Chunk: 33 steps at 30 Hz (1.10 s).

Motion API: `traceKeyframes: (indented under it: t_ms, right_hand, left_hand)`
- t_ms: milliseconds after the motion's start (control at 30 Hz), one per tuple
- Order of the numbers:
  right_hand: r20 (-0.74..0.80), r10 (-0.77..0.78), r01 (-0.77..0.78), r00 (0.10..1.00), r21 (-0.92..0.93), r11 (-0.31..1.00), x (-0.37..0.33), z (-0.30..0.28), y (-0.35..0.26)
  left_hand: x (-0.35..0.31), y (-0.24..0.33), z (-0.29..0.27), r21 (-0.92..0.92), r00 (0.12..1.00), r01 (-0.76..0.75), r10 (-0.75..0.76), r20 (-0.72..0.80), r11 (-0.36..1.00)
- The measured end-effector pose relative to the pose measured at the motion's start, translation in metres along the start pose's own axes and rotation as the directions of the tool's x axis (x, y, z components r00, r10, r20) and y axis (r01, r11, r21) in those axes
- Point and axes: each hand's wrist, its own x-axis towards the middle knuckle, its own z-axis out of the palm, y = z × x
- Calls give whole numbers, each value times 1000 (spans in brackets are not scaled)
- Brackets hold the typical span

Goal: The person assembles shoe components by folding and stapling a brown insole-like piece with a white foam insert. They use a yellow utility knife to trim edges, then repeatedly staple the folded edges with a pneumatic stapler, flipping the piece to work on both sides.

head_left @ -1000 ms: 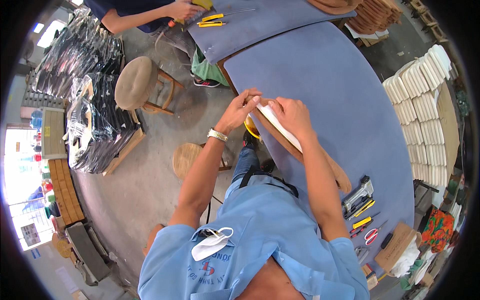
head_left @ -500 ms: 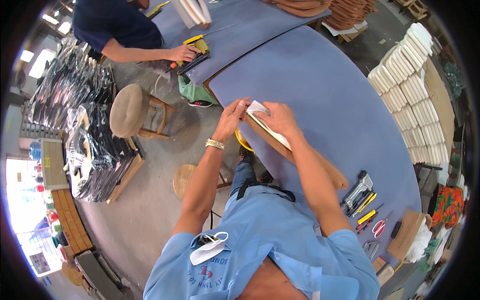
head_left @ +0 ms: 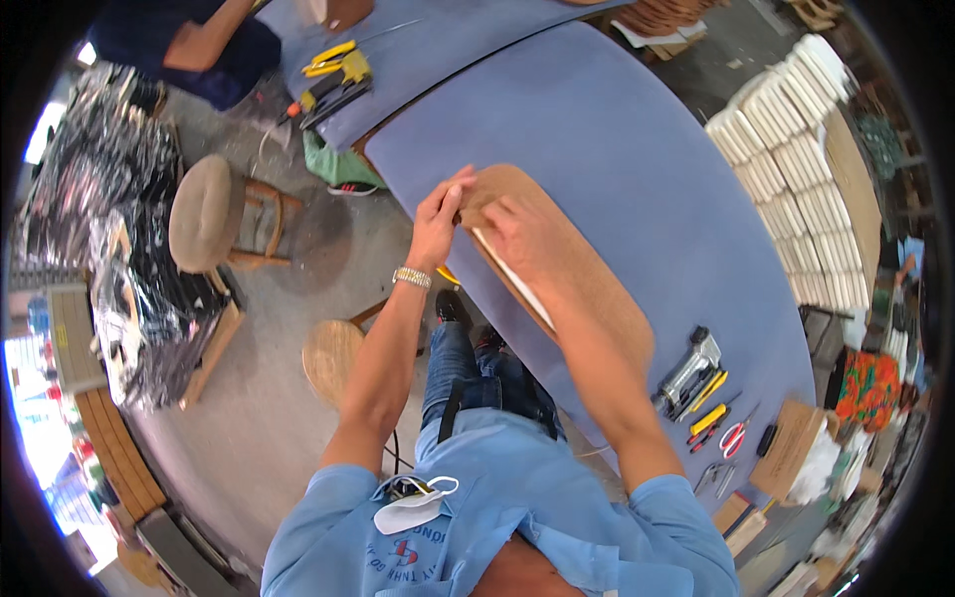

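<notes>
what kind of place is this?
Probably an upholstery or furniture workshop: what looks like a silver staple gun lies on the blue-topped table, white cushion-like pads are stacked to the right, and plastic-wrapped goods are piled on the left.

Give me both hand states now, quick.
Left hand: at the brown piece, by its far end; grip can't be told.
Right hand: fingers curled on the brown piece; whether they pinch it can't be told.

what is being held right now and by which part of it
A brown panel: the left hand holds its far-left corner. The right hand touches it near that end, beside the white strip; its grip cannot be told.
</notes>
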Motion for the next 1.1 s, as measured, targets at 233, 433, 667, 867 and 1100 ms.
traceKeyframes:
  t_ms: [233,433,667,867,1100]
  right_hand:
    - [119,-129,135,984,-43,990,-67,105,15]
    - [184,-52,47,982,27,999,-49,94,15]
    - [178,60,-67,982,31,997,-44,101,31]
    - [101,-281,299,954,-306,904,-44,102,3]
    - [156,-185,227,970,-320,920,-37,92,-27]
  left_hand:
    - [-83,-47,-72,586,995,-71,19,94,807]
    - [-80,-52,-80,822,913,-402,244,326,403]
    - [-42,-51,-82,874,888,-459,117,445,158]
    - [-14,-71,-113,706,676,-706,348,649,54]
    - [-22,-37,-96,784,786,-609,223,576,120]
